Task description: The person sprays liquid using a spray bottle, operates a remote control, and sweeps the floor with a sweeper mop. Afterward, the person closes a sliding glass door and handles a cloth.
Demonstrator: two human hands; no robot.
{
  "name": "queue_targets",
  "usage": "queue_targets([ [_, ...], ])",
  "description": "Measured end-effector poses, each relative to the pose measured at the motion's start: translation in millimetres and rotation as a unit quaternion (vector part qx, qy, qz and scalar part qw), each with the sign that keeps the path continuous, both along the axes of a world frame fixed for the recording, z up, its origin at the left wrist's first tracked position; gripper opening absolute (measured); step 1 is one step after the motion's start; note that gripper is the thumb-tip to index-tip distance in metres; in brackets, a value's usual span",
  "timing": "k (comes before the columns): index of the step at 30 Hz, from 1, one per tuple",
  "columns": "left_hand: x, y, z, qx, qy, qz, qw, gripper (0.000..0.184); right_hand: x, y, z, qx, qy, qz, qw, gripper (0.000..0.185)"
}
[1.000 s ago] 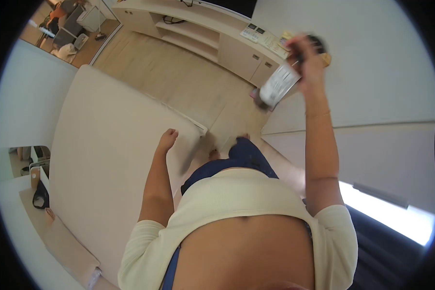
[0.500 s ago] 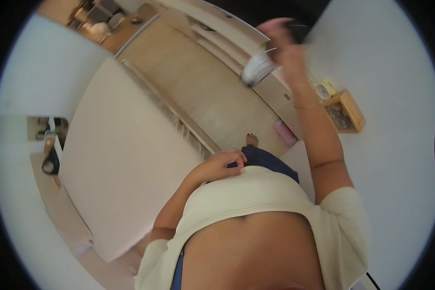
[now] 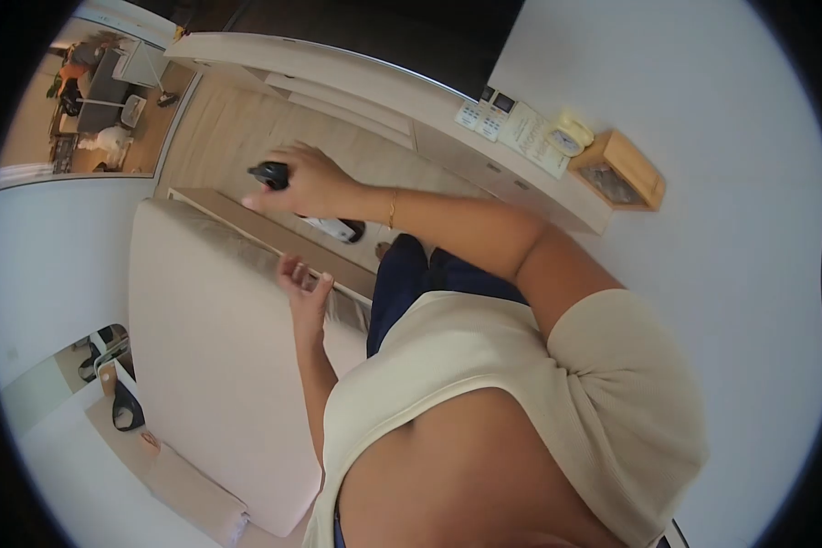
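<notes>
Bottle [image 3: 331, 224] with a black top [image 3: 274, 174] and a white body sits in the right hand [image 3: 312, 183], out in front of the person and above the strip where the floor [image 3: 237, 119] meets the bed's side board [image 3: 224, 210]. Its long axis runs slantwise under the palm: the black top points left, toward the mattress [image 3: 219, 365], and the dark base slants back toward the navy trousers [image 3: 400, 274]. The right grip is closed about it near the top, though the palm hides part of the hold. The left hand [image 3: 307, 290] is nearer the mattress, over its edge, fingers parted and half curled with nothing visible in them; whether it touches the bedding, I cannot tell. The bottle lies just beyond that hand, a little to its right. Half a second ago the right hand was raised in front of the television [image 3: 356, 36], with the bottle blurred below it; now it reaches across to the bed side. The left hand, then at the waist, has moved out and spread its fingers.
</notes>
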State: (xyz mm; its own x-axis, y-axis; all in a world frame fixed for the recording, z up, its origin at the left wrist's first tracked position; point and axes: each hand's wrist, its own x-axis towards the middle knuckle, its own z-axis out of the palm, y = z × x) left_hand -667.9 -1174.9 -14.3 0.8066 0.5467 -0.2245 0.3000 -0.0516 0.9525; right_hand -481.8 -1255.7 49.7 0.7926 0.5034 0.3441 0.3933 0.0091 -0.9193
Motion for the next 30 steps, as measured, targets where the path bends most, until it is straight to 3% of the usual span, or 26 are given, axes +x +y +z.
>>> queue_targets([
  [1, 16, 4, 10, 0.0, -0.001, -0.003, 1.0, 0.064, 4, 0, -6, -0.05, 0.065, 0.034, 0.996, 0.041],
  [3, 56, 11, 20, 0.21, -0.154, -0.104, 0.96, 0.066, 1, 5, -20, -0.05, 0.116, 0.067, 0.99, 0.045],
  [4, 75, 18, 10, 0.207, -0.154, -0.107, 0.96, 0.066, 1, 6, -30, -0.05, 0.17, 0.102, 0.979, 0.051],
  [5, 93, 26, -3, 0.115, -0.066, -0.193, 0.972, 0.064, 3, 8, -41, -0.052, 0.175, 0.097, 0.978, 0.051],
  [6, 108, 36, -12, 0.022, 0.024, -0.278, 0.96, 0.062, 6, 11, -54, -0.088, 0.094, 0.088, 0.988, 0.057],
  [7, 123, 40, -12, 0.02, 0.022, -0.289, 0.957, 0.062, 15, 13, -67, -0.127, 0.008, 0.075, 0.989, 0.063],
  [10, 155, 62, -19, -0.032, 0.006, -0.268, 0.963, 0.053, 47, -24, -129, -0.109, 0.203, 0.092, 0.969, 0.077],
  [11, 168, 93, -32, -0.035, 0.03, -0.29, 0.956, 0.049, 62, -57, -241, -0.172, 0.332, 0.036, 0.927, 0.068],
  [12, 171, 113, -40, -0.032, 0.051, -0.299, 0.952, 0.045, 71, -88, -255, -0.386, 0.231, 0.005, 0.893, 0.056],
  [13, 176, 128, -41, -0.053, 0.068, -0.311, 0.946, 0.044, 73, -117, -308, -0.462, 0.226, -0.077, 0.854, 0.045],
  [14, 180, 141, -41, -0.072, 0.084, -0.323, 0.94, 0.043, 65, -135, -312, -0.491, 0.217, -0.23, 0.812, 0.043],
  [16, 188, 165, -49, -0.092, 0.113, -0.332, 0.932, 0.042, 72, -144, -272, -0.499, 0.39, -0.351, 0.689, 0.047],
  [18, 203, 171, -40, -0.031, 0.137, -0.361, 0.922, 0.042, 85, -149, -266, -0.489, 0.379, -0.393, 0.68, 0.048],
  [20, 216, 173, -37, -0.063, 0.157, -0.382, 0.909, 0.042, 97, -147, -270, -0.472, 0.369, -0.435, 0.672, 0.05],
  [22, 227, 169, -36, -0.058, 0.154, -0.415, 0.895, 0.043, 117, -149, -276, -0.53, 0.256, -0.437, 0.68, 0.054],
  [30, 250, 153, -36, -0.011, 0.211, -0.495, 0.843, 0.037, 133, -141, -318, -0.546, 0.275, -0.411, 0.677, 0.05],
])
